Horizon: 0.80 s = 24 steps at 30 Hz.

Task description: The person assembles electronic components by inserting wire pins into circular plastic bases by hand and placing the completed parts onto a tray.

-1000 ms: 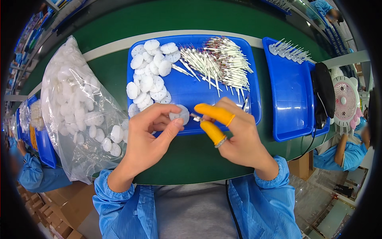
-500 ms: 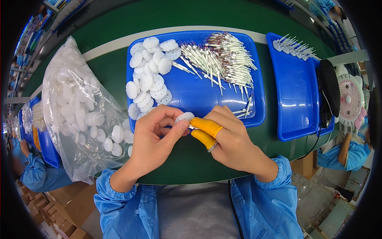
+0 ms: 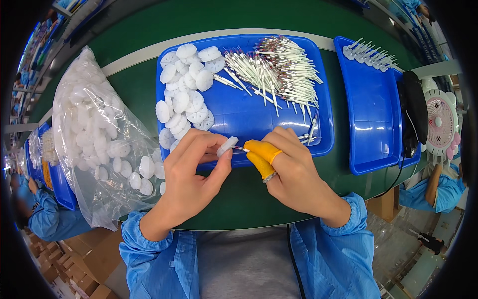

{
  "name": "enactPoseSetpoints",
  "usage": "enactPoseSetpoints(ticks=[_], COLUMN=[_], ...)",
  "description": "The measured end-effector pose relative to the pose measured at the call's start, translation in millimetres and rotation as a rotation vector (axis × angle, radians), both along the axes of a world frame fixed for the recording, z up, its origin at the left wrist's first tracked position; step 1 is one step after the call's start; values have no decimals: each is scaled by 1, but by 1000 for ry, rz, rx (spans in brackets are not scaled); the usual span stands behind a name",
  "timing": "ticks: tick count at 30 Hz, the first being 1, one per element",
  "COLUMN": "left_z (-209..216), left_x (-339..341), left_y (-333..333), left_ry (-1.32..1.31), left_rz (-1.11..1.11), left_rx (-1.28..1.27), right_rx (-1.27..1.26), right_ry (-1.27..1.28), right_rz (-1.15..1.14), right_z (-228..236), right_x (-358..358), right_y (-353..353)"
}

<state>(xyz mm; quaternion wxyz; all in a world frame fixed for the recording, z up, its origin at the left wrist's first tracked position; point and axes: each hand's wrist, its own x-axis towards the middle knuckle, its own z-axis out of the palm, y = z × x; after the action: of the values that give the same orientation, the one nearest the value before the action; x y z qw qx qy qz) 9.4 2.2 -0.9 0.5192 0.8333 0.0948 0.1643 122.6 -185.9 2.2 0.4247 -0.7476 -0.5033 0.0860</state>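
Observation:
In front of my body, my left hand pinches a translucent white plastic disc between thumb and fingers, tilted on edge. My right hand, with yellow finger cots on thumb and forefinger, grips a thin white stick with a narrow dark or metal tip. That tip points at the disc's right face; whether it sits in a hole cannot be made out. Just beyond my hands lies a blue tray. Loose white discs fill its left side, and a heap of white sticks its right.
Left of the tray stands a clear plastic bag full of white discs. At right, another blue tray holds a row of discs with sticks attached. Beyond it are a black object and a pink fan. Other people sit at both sides.
The disc has turned more edge-on in my left hand. My right hand has drawn slightly to the right, so the stick's thin tip now shows between disc and fingers.

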Motion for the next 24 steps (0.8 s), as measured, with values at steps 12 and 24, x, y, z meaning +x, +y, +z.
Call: enactPoseSetpoints(ticks=[12, 24], left_z=[2, 3], left_x=[0, -10], left_y=[-4, -10], left_ry=[-51, -45], left_rz=[-20, -57], left_rx=[223, 312], right_rx=[56, 178], right_ry=[13, 40], right_rz=[13, -34], right_z=[-7, -13], right_x=[-11, -20], right_y=[5, 10])
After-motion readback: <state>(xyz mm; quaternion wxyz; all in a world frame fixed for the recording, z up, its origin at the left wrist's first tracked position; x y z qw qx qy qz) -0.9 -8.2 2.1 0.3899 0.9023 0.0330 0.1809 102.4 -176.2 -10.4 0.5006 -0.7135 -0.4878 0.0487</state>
